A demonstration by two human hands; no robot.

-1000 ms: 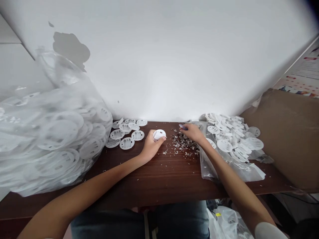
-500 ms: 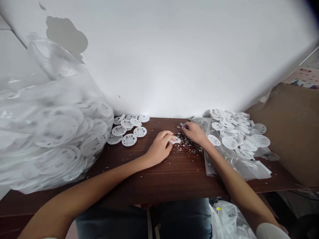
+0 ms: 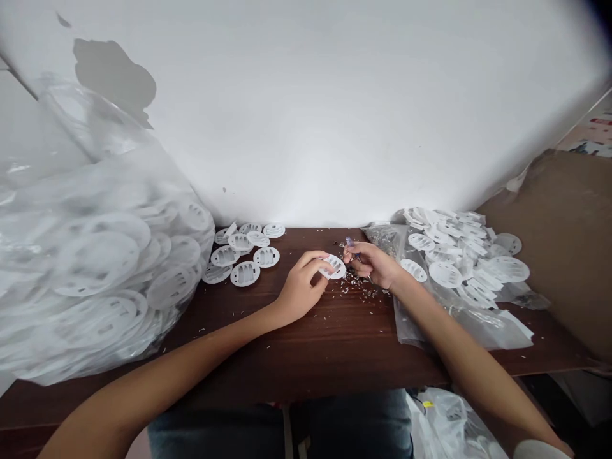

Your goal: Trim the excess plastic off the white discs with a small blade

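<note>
My left hand [image 3: 306,280] pinches a round white plastic battery holder [image 3: 336,268] by its left edge, slightly above the table. Long molded slots show on its face. Just to the right, my right hand [image 3: 373,262] is closed around what looks like a small screwdriver [image 3: 350,242] with a translucent purple handle; its tip is hard to make out. Beneath and beside that hand lies a scattered heap of tiny metal pieces [image 3: 366,292]. Several more white battery holders [image 3: 245,274] lie on the table to the left of my left hand.
A large clear bag [image 3: 109,255] full of white holders fills the left side. On the right, a pile of white holders [image 3: 444,274] rests on a flat plastic bag [image 3: 478,325], beside a brown cardboard box [image 3: 564,248]. A white wall [image 3: 310,127] stands behind the dark wooden table [image 3: 306,363].
My right hand has turned and come slightly closer to me, with the screwdriver still in it. The holder in my left hand is now tilted so more of its face shows.
</note>
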